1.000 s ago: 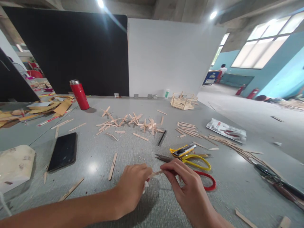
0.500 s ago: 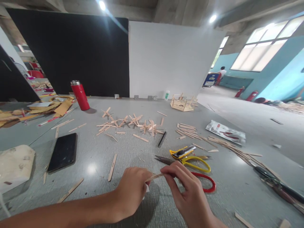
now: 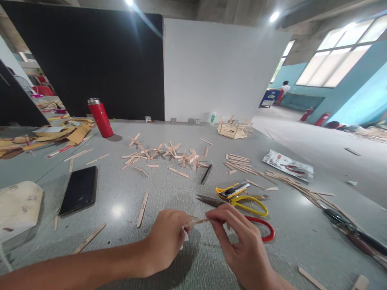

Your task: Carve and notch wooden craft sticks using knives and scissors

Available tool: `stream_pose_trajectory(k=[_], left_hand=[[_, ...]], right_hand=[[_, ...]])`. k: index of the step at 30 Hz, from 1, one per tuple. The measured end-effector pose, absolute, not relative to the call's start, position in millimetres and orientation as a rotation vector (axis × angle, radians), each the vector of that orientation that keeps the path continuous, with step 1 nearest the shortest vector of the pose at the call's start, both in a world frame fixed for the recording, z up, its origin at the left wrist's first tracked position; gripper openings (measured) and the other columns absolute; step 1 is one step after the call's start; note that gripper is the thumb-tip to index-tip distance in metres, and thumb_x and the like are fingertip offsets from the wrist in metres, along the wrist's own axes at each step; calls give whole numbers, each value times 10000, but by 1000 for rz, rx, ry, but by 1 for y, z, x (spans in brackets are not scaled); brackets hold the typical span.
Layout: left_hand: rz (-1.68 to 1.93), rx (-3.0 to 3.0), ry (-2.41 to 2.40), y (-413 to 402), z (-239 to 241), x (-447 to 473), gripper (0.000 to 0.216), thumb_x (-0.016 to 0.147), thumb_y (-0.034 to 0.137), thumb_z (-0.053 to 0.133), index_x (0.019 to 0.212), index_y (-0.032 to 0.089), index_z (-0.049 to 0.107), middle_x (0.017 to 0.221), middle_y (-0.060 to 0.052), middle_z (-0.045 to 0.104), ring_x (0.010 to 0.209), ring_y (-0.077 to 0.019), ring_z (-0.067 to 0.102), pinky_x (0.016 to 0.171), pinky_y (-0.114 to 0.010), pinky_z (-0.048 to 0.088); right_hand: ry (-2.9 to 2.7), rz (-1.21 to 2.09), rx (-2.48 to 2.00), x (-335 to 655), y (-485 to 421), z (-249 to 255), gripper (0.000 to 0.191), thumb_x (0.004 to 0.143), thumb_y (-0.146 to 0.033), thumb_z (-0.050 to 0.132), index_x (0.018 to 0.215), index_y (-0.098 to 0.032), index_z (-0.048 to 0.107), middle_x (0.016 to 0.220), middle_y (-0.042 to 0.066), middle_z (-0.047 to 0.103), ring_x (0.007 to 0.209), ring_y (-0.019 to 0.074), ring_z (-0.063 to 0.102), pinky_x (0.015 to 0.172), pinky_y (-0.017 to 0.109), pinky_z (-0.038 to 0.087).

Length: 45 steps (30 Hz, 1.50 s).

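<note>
A thin wooden craft stick spans the gap between my two hands, above the table. My left hand is closed around one end, and a bit of something white pokes out below its fingers; most of it is hidden. Thumb and fingertips of my right hand pinch the stick's other end. Just beyond the right hand lie scissors with one yellow and one red handle, partly covered by that hand. A yellow utility knife rests against them.
Loose craft sticks are scattered mid-table, with a black pen nearby. A phone and red bottle stand left. Farther right are a small stick frame, a white packet, long thin sticks and dark-handled pliers.
The view has tilted slightly, so the table's things sit a little higher. Both hands keep hold of the craft stick, with its angle barely altered.
</note>
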<state>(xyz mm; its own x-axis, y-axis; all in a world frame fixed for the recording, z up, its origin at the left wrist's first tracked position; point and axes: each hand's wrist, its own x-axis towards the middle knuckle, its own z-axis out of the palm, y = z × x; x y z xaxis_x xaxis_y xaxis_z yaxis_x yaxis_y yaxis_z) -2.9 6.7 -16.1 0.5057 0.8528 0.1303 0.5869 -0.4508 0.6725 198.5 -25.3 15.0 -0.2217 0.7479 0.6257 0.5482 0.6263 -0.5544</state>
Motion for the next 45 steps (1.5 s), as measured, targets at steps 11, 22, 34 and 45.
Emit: stream_pose_trajectory(k=[11,22,34,45], left_hand=[[701,2134,1075,2,-17,-5,303,621,-56,441,714,194,586,692,29,622,688,-162,591,710,-259,367],[895,1964,1127,1,-22,0,382,710,-68,396,942,224,479,752,52,501,668,-134,487,616,-226,330],[977,1848,1059,7,-21,1,366,712,-57,456,919,240,406,734,74,473,618,-113,442,551,-215,310],[1003,1811,1010,2,-29,0,380,734,-38,476,969,247,388,824,50,485,681,-118,475,592,-213,346]], right_hand=[[-2055,251,-927,197,-29,8,240,971,-23,539,1091,-206,636,962,34,638,836,131,643,747,240,538],[-2149,-103,-825,211,-31,6,307,934,27,562,1157,-156,667,981,84,680,873,171,671,796,287,570],[-2114,-183,-878,221,-25,10,321,924,40,581,1161,-165,652,1001,87,667,910,157,683,820,268,567],[-2138,-183,-916,230,-26,9,344,924,23,598,1188,-192,646,1005,72,684,901,158,696,780,279,567]])
